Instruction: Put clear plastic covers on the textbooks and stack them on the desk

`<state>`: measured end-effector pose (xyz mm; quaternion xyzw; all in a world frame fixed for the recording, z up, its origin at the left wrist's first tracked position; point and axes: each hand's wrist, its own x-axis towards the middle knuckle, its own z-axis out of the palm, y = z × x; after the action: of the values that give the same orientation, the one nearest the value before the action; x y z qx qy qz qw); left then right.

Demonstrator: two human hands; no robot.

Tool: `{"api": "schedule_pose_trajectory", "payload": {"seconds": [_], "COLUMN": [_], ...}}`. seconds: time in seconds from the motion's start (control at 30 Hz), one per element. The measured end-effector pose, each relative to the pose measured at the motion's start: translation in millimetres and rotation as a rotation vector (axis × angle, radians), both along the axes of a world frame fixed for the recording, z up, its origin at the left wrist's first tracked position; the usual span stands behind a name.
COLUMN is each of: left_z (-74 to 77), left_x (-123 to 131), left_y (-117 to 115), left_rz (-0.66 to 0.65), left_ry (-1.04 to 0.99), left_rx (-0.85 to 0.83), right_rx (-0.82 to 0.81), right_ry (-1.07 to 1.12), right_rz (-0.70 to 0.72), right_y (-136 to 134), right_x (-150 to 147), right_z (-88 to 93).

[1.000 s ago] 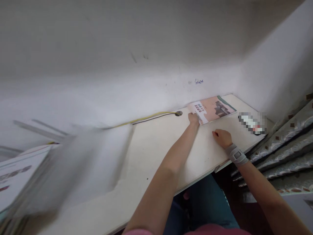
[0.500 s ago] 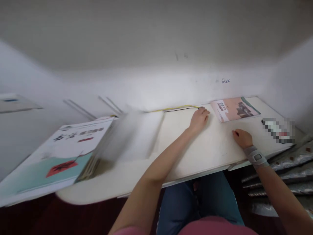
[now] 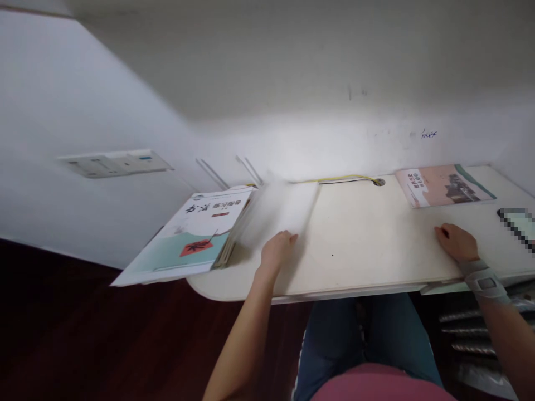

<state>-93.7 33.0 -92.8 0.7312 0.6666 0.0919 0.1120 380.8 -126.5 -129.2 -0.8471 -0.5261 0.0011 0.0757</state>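
Head view: left hand (image 3: 276,252) at near edge of blurred white book (image 3: 284,214), fingers (image 3: 289,238) loosely curled against it; grip not discernible through blur. Book stack (image 3: 196,236) just left of those fingers, overhanging desk (image 3: 368,245) end. Right hand (image 3: 457,243) palm-down on desk, fingers (image 3: 441,231) relaxed, holding nothing. Pink booklet (image 3: 443,185) beyond right fingers, apart.

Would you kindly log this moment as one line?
left hand: at blurred white cover beside book stack, grip unclear | right hand: resting on desk | pink book: untouched
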Motion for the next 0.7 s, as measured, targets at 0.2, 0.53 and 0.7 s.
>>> {"api": "schedule_pose_trajectory", "payload": {"seconds": [0.2, 0.53, 0.7], "left_z": [3.8, 37.1, 62.6], "left_x": [1.6, 65.5, 109.9], "left_y": [-7.4, -45.0, -100.5], "left_rz": [-0.039, -0.064, -0.24], "left_ry": [-0.019, -0.775, -1.195], "left_rx": [-0.009, -0.002, -0.155], "right_rx": [0.093, 0.546, 0.677], "right_ry": [-0.02, 0.478, 0.586], "right_rz": [0.048, 0.482, 0.396], "right_y": [-13.4, -3.4, 5.8], "right_x": [-23.3, -197.2, -250.0], "right_z": [-3.9, -2.8, -0.9]}}
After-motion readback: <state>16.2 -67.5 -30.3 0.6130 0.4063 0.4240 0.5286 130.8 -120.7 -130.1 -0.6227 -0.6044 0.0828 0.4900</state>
